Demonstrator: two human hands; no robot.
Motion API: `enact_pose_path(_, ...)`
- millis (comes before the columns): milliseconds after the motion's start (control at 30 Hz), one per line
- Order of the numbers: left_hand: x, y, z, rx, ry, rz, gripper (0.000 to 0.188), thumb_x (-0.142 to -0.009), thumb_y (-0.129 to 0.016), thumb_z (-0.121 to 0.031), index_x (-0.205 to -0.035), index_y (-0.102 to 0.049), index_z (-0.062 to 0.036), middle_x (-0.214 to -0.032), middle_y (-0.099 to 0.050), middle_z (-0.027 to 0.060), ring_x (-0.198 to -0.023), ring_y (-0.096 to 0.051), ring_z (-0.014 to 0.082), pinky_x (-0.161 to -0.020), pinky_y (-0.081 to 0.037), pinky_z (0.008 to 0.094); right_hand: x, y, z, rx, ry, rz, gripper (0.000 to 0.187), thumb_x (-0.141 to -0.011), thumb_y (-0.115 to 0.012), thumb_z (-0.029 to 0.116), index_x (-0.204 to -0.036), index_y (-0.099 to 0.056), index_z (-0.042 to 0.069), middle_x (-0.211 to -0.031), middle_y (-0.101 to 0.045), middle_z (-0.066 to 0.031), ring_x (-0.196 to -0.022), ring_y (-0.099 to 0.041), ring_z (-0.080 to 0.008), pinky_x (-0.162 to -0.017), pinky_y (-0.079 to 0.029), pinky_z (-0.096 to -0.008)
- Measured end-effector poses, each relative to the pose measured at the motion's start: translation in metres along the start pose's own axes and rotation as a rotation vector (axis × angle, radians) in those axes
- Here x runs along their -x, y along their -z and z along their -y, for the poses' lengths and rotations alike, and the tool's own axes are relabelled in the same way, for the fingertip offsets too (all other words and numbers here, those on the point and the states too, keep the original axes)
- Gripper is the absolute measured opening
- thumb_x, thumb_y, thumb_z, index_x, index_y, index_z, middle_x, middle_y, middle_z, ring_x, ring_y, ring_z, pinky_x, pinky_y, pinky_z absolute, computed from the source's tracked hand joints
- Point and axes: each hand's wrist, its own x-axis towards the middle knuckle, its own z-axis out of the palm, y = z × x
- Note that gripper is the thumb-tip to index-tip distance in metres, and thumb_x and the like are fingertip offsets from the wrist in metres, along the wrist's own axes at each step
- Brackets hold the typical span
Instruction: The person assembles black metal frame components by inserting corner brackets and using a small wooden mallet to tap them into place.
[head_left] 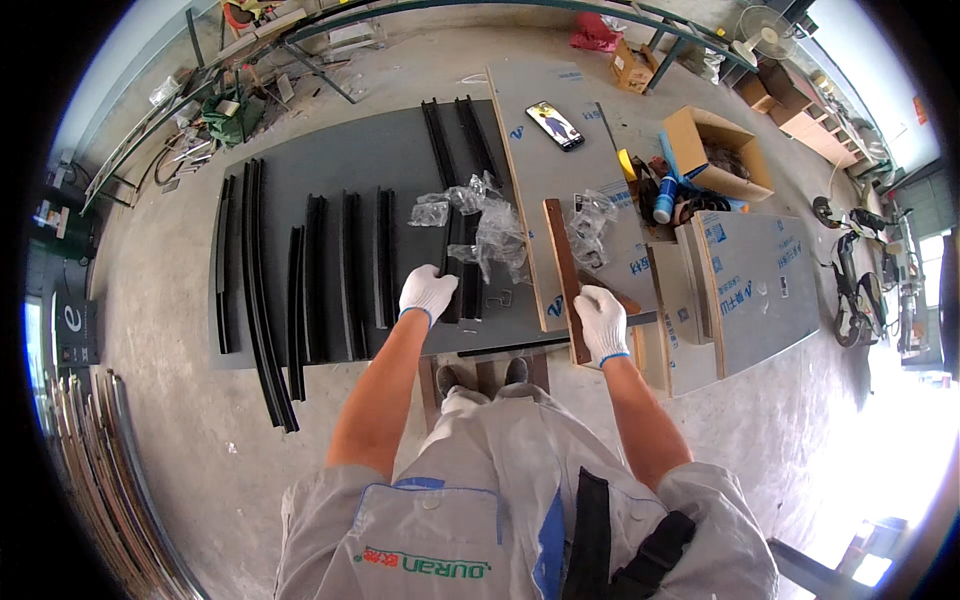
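Observation:
My left hand (pixel 428 293), in a white knitted glove, is closed over the grey table-like panel, its fingertips against a long black profile strip (pixel 452 255). What the curled fingers hold, if anything, is hidden. Crumpled clear plastic bags (pixel 495 232) lie just beyond that hand, with a small wire-like clip (pixel 498 298) nearby. My right hand (pixel 604 320), gloved the same way, grips the lower half of a narrow brown strip (pixel 562 245). This strip lies lengthwise along a grey board (pixel 540 130). A second clear bag (pixel 592 225) rests right of the strip.
Several black profiles (pixel 350 270) lie side by side on the dark panel (pixel 290 150). A phone (pixel 555 125) lies on the board. To the right are an open carton (pixel 715 150), a blue can (pixel 665 200) and stacked boards (pixel 760 285). Long bars (pixel 110 470) stand at the left.

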Motion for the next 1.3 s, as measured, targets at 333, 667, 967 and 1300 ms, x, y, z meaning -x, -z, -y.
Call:
enact_pose_path(333,0.185,0.089,0.045,1.331,0.25,0.348,0.048,-0.105,-0.057,-0.037,-0.134,-0.058,0.0013,-0.097,-0.067,0.0112,-0.079,-0.069,0.0236,-0.072,-0.06,0.0401,0.006,0.018,0.007,0.684,0.438,-0.242,0.041,-0.091,-0.07,0.015,-0.13,-0.067,0.005,-0.13,-0.068,-0.0169,-0.121,-0.063,-0.0379,-0.106,-0.047,-0.0511)
enact_pose_path(667,0.229,0.141,0.021,1.109,-0.031,0.497,0.073,-0.079,-0.073,-0.028,-0.141,-0.058,0.0071,-0.108,-0.069,0.011,-0.088,-0.07,0.023,-0.079,-0.062,0.0396,-0.008,0.052,-0.003,0.416,0.27,-0.054,0.024,-0.086,-0.074,0.019,-0.104,-0.07,0.004,-0.104,-0.072,-0.0184,-0.096,-0.068,-0.0405,-0.087,-0.056,-0.0469)
enact_pose_path(967,0.228,0.111,-0.054,0.656,-0.163,0.537,0.042,-0.102,-0.062,-0.027,-0.128,-0.064,0.0059,-0.102,-0.07,0.0057,-0.093,-0.065,0.0128,-0.083,-0.055,0.0316,0.107,0.033,0.227,-0.289,0.425,0.452,0.011,-0.098,-0.068,-0.003,-0.109,-0.068,-0.003,-0.109,-0.075,-0.0101,-0.091,-0.069,-0.0114,-0.079,-0.057,-0.0284)
enact_pose_path(1300,0.244,0.117,-0.067,0.445,-0.184,0.4,0.037,-0.098,-0.071,-0.029,-0.112,-0.069,0.0046,-0.092,-0.074,0.0135,-0.085,-0.07,0.0196,-0.079,-0.057,0.037,0.114,0.036,0.236,-0.088,0.681,0.457,0.009,-0.095,-0.072,0.001,-0.104,-0.071,0.001,-0.093,-0.073,-0.0142,-0.08,-0.072,-0.0259,-0.072,-0.056,-0.036)
